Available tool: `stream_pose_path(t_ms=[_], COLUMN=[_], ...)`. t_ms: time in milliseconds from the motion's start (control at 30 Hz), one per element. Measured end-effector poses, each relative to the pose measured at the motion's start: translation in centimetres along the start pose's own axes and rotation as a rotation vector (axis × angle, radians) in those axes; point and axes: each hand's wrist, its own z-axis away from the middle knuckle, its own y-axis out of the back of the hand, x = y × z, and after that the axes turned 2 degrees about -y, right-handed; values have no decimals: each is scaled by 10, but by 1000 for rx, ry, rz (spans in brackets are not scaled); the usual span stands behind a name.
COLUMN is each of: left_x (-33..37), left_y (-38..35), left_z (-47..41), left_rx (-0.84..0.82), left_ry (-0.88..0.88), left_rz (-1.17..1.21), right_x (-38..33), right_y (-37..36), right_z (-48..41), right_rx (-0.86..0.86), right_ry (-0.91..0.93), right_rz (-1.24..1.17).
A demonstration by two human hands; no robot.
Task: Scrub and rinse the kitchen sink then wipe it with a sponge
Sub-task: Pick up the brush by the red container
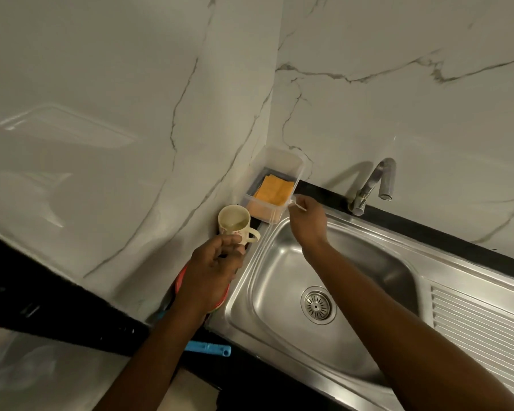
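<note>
Head view: shiny steel sink (273,336), round drain (318,305) in middle. Orange sponge (272,188) lies in clear box (282,161) at wall corner, behind sink. Right hand (307,223) pinches box edge. Left hand (214,265) curled beside cream cup (235,222); grip unclear. Cup print too small to read.

No readable text, labels or numbers, cup (235,222) print too blurred to read
</note>
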Motion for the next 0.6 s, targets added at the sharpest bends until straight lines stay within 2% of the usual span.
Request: stream_pose_path(t_ms=[200,467,600], left_x=[-11,-61,-82], left_y=[8,24,33], left_z=[55,128,157], left_rx=[86,233,291], left_ry=[-5,51,95], left_rz=[-33,0,43], right_x=[23,53,84], right_y=[22,28,7], right_z=[83,189,216], right_rx=[-150,-493,-592], right_ry=[135,99,124], right_rz=[-141,-345,-209])
